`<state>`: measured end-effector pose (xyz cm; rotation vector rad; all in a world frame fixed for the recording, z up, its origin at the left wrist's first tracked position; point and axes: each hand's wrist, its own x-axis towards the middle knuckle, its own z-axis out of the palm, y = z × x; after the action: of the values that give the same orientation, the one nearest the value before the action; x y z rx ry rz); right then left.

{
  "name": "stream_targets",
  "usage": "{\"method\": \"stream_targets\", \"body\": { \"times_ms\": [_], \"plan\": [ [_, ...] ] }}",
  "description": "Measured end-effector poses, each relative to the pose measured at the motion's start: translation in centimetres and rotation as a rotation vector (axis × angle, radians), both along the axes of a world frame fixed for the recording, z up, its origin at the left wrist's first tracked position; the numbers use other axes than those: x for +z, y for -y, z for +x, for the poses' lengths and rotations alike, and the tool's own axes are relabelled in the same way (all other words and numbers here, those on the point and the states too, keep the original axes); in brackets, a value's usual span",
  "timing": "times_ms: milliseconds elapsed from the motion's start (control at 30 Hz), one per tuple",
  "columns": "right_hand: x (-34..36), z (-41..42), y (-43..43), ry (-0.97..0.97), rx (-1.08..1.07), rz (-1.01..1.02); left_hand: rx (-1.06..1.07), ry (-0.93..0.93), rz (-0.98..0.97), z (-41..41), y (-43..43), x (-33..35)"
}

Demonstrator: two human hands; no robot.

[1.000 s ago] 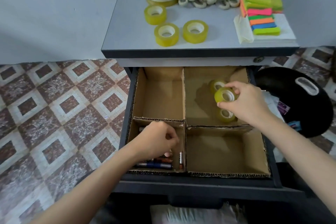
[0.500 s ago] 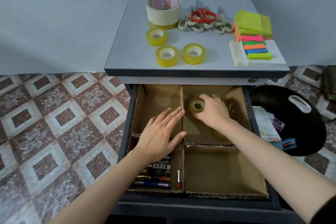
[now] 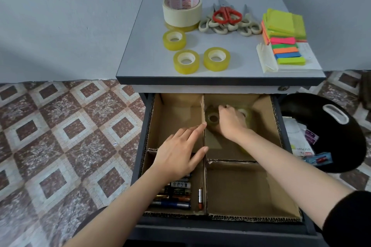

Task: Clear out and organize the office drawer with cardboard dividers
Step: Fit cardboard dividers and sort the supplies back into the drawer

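A small grey cabinet top (image 3: 140, 54) stands against a plain pale wall, on a floor (image 3: 60, 136) of brown and cream diamond tiles. Below it the dark drawer (image 3: 220, 228) is pulled open, lined with corrugated cardboard dividers (image 3: 204, 166) that form four compartments. The right hand (image 3: 230, 124) reaches into the far right compartment, fingers curled around a glossy yellow tape roll (image 3: 213, 118) lying against the middle divider; another roll (image 3: 246, 114) sits just behind the hand. The left hand (image 3: 178, 156) hovers flat, fingers spread and holding nothing, above the near left compartment, where cylindrical batteries (image 3: 176, 194) lie side by side. On top are three more rolls (image 3: 186, 61), wide masking tape (image 3: 182, 9), scissors (image 3: 226, 15) and bright sticky notes (image 3: 285, 24). A black bin (image 3: 313, 116) sits to the right.
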<state>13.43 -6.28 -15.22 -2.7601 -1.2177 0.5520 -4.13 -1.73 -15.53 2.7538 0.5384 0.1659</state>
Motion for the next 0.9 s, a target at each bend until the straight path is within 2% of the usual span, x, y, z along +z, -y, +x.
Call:
{"method": "stream_targets", "body": {
  "times_ms": [233,567,633,900],
  "plan": [
    [0.0,0.5,1.7,-0.168,-0.103,0.097,-0.004,-0.035,-0.016,0.0,-0.1,0.3],
    [3.5,0.6,4.4,-0.173,-0.046,0.291,0.096,-0.158,-0.182,0.5,0.1,2.4],
    [4.6,0.4,4.5,-0.152,-0.023,0.372,0.123,-0.098,-0.163,0.9,-0.1,3.9],
    [10.5,0.1,4.6,-0.099,0.03,0.706,0.287,0.374,-0.127,2.7,-2.6,10.3]
  ]
}}
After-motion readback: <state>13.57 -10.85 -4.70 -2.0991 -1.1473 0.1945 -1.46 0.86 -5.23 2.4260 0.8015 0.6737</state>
